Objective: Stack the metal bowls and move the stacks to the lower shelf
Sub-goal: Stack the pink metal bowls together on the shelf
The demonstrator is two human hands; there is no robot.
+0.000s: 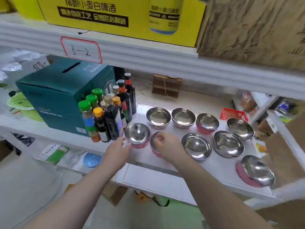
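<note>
Bottles [107, 119] crowd my left hand [115, 150] at eleven o'clock; bare shelf [165, 177] lies open at five o'clock.

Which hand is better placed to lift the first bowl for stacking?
Right. The right hand already has its fingers over the rim of the pink-based bowl; the left hand only reaches toward the neighbouring bowl beside the bottles.

Nine bowls [196, 146] in two rows on the shelf [165, 177], right of bottles [107, 118] and box [57, 96].
</note>
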